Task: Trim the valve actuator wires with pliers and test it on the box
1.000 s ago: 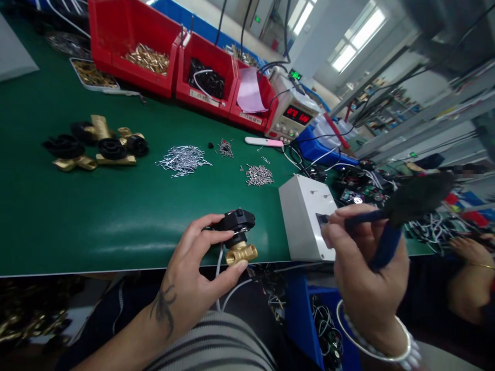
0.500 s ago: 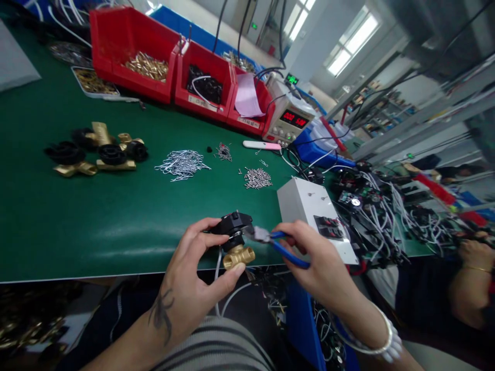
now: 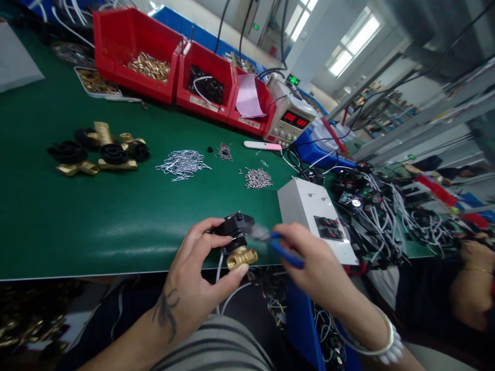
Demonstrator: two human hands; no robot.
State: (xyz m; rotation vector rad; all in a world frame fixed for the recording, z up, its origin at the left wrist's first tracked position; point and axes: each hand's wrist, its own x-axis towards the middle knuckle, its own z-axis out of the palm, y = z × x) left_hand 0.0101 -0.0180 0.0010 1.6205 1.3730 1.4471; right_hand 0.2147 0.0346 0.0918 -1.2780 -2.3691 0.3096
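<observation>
My left hand [image 3: 199, 270] grips a brass valve with a black plastic top [image 3: 237, 242] at the near edge of the green table [image 3: 77, 216]. A white cable hangs from the valve below the table edge. My right hand [image 3: 309, 260] is closed round blue-handled pliers [image 3: 276, 242], whose blurred metal jaws touch the black top of the valve. A white bead bracelet is on my right wrist.
A white switch box [image 3: 305, 206] stands right of the valve. Piles of metal pins [image 3: 183, 162] and screws [image 3: 258, 178], several brass and black valve parts [image 3: 98, 152], red bins [image 3: 170, 62], a power supply [image 3: 290, 123] and tangled wiring [image 3: 379, 206] lie around. Another person's hand [image 3: 474, 252] is at far right.
My right hand came down from beside the white box, where it held the pliers raised, and brought the jaws to the valve's black top. My left hand kept its grip.
</observation>
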